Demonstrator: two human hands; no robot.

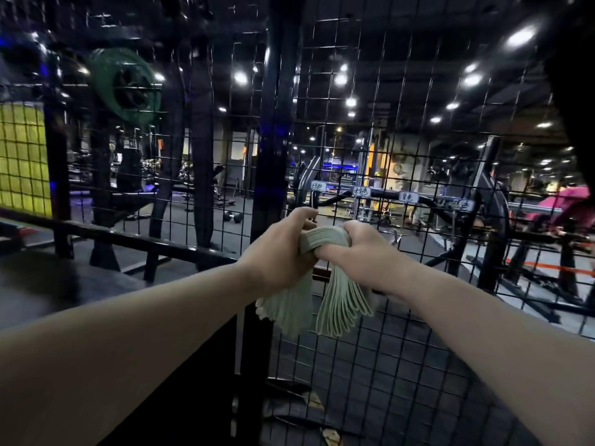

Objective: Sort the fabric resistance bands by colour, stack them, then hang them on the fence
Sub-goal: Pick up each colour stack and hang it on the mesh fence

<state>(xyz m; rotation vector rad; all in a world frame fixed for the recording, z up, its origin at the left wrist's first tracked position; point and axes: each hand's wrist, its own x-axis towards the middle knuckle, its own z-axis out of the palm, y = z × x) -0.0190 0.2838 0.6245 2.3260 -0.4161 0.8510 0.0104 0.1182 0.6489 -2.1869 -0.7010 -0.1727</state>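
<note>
Both hands clutch one stack of pale green fabric bands [325, 241] just in front of the wire fence [402, 149], ends drooping below. The left hand [283, 249] and right hand [362, 249] each curl tightly round the fold. Slackening either grip may spill bands. Whether the stack is hooked on yet is hidden behind the hands. The small white labels [362, 190] are too blurred to read.

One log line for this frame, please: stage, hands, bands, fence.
stage: at fence with stack | left hand: grips green bands | right hand: grips same stack | bands: folded over, ends hanging down | fence: just behind hands

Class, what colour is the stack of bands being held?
The bands are pale green; head view.
</note>
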